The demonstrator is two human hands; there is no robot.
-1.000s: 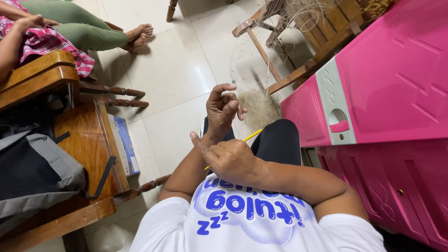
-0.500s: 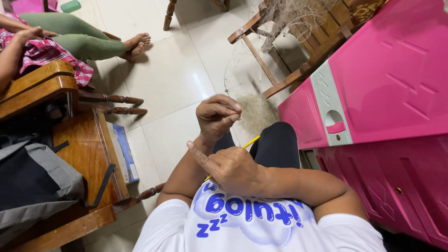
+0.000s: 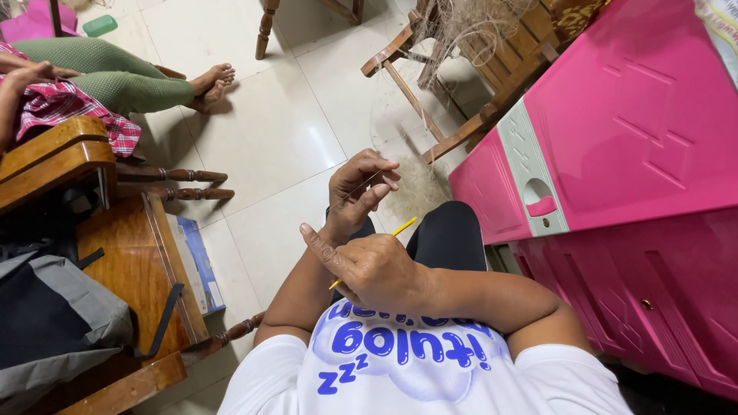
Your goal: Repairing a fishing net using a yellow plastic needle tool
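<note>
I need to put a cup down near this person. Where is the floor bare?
Bare tile floor lies between the seated person's feet, the wooden chair and the knee. Crowded: fibre pile by the pink cabinet; bag on the wooden bench.

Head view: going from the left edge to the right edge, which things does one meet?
Grey bag → wooden table → blue box → left hand → yellow stick → pink cabinet.

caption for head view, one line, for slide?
Right hand holds a yellow stick; left hand pinches thin fibre.
</note>
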